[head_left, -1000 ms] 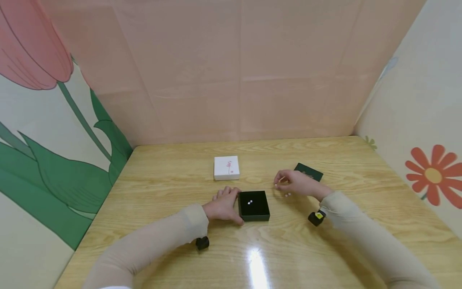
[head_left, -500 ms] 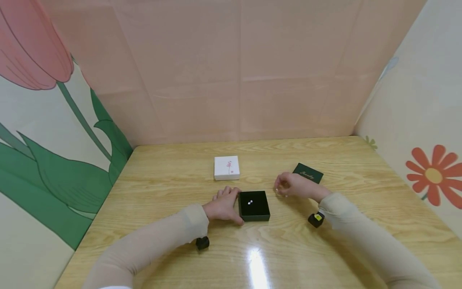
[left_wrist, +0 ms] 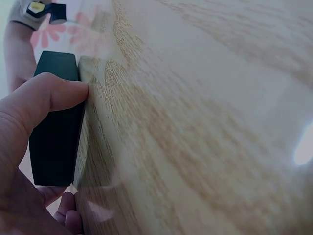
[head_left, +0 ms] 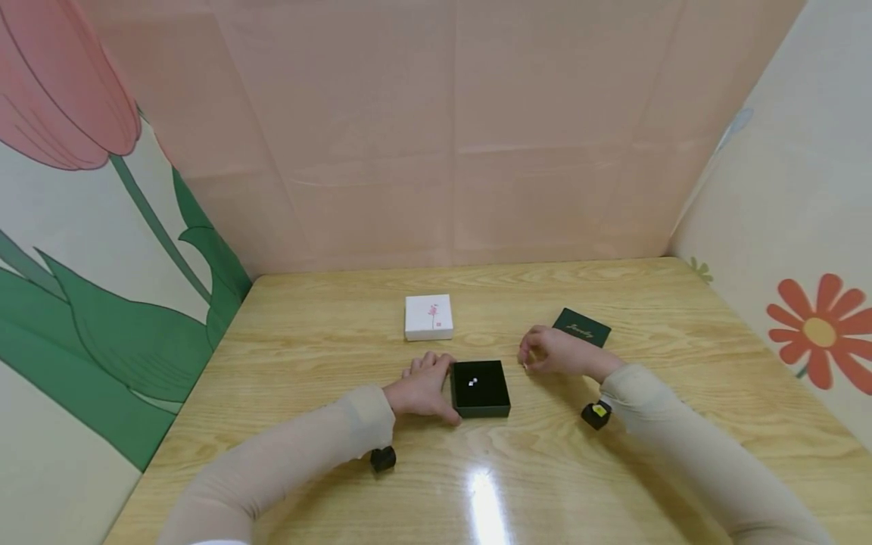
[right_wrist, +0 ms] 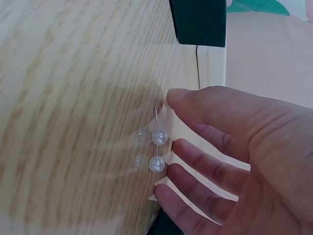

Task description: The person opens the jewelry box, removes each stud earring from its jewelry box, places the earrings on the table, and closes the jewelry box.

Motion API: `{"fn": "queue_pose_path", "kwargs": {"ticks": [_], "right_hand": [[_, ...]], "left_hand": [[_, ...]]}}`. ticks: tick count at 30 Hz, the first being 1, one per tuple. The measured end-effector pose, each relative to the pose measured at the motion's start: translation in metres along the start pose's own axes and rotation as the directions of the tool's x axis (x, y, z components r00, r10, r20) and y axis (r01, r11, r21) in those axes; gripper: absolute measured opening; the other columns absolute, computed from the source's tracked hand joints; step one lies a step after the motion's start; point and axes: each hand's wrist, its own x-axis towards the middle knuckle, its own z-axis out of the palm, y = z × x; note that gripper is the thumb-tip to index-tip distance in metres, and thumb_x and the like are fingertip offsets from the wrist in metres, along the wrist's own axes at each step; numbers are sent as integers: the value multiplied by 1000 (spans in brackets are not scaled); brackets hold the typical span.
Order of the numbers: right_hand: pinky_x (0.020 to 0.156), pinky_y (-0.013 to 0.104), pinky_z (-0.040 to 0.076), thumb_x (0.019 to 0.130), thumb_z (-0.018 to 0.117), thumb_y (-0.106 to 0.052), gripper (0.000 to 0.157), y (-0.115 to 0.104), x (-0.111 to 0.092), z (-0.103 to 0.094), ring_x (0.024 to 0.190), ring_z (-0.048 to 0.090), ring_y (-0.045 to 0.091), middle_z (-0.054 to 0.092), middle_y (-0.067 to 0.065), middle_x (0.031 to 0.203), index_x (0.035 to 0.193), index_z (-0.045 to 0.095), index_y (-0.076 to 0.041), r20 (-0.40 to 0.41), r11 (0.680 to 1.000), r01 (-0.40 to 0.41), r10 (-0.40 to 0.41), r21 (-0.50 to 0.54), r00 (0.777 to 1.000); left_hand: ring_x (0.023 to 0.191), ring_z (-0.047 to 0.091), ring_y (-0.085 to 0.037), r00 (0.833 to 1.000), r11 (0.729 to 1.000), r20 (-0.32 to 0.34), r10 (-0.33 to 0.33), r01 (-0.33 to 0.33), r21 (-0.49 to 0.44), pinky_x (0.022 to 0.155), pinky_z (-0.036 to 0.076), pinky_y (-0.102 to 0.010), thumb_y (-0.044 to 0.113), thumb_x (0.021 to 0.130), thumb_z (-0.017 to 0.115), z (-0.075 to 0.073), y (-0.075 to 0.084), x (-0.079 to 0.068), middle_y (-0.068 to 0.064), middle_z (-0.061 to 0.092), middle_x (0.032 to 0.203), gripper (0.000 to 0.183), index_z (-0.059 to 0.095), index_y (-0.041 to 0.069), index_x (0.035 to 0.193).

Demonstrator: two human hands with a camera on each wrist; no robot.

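Observation:
My left hand [head_left: 425, 386] grips the near left side of an open dark green box [head_left: 480, 411], thumb on its front face and fingers behind. In the left wrist view, the thumb [left_wrist: 58, 93] lies across the box wall. Inside, on black lining, sits a small shiny piece [head_left: 473, 382]. My right hand [head_left: 555, 350] is low over the table, right of the box, fingers loosely bent. In the right wrist view, two white pearls [right_wrist: 156, 164] on a thin metal stem are at the tabletop, just beside the fingertips [right_wrist: 176, 169]. Thumb tip and the other fingertips stand apart.
A white lidded box [head_left: 428, 318] with a pink flower print stands behind the green box. A dark green card [head_left: 582, 327] with gold lettering lies just behind my right hand. Peach sheeting hangs at the table's back edge, with painted panels at both sides.
My right hand has dropped slightly toward the table and its fingers have drawn in, uncovering more of the card. The left hand and green box stay put.

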Motion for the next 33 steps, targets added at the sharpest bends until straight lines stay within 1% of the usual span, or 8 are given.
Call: {"fn": "queue_pose_path", "kwargs": {"ticks": [13,16,19,23,26,30,31,33], "right_hand": [[89,45,45,85,73,-10,8,-3,-1,-2,99,54,23,57,7,104,89,66,-12,-4,998,39,-40,-42,999],[89,45,45,84,73,-9,9,-3,-1,-1,99,54,23,57,7,104,89,66,-12,-3,998,39,-39,-44,999],[89,45,45,85,72,-10,9,-3,0,-1,99,54,22,57,7,105,90,66,-14,4,999,14,-13,-43,1000],[87,43,46,87,70,-9,10,-5,1,-2,95,53,19,59,5,105,95,66,-15,19,999,-45,45,-2,999],[85,41,47,89,66,-8,11,-9,2,-3,95,56,21,61,4,104,99,66,-13,19,997,-60,59,50,998],[76,35,52,92,63,-11,10,-17,4,-4,107,59,30,63,6,110,102,64,-11,14,992,-53,52,111,999],[74,35,53,93,63,-12,10,-20,4,-5,110,58,31,63,7,112,102,64,-11,14,990,-58,57,128,998],[77,38,53,93,63,-15,10,-25,5,-5,113,57,33,62,7,116,103,63,-14,7,989,-55,54,135,999]], "left_hand": [[100,32,-22,1000,1000,0,-6,6,10,82,27,-35,40,64,87,-1,3,-2,-1,40,117,96,36,18,143],[100,32,-22,1000,1000,1,-6,6,9,82,27,-35,40,64,87,-1,3,-2,-1,40,118,97,36,18,143],[101,32,-23,1000,1000,2,-6,6,7,82,26,-35,40,64,87,-1,3,-2,0,40,117,97,36,18,143],[100,32,-23,1000,1000,-1,-3,3,6,81,26,-35,40,64,87,-1,2,-2,0,40,116,97,36,19,143],[100,31,-23,1000,1000,-1,0,0,3,81,26,-34,40,64,87,-1,1,-2,0,40,116,97,36,19,144],[100,31,-23,1000,1000,1,4,-4,-3,81,26,-35,39,64,87,-1,2,-2,-1,40,118,97,36,19,144],[101,31,-23,1000,1000,0,4,-4,-4,81,26,-35,39,64,87,-1,2,-2,-1,40,118,97,36,19,144],[101,32,-23,1000,1000,-2,4,-4,-3,81,27,-35,40,64,87,-1,1,-2,-1,40,119,97,36,18,144]]}}
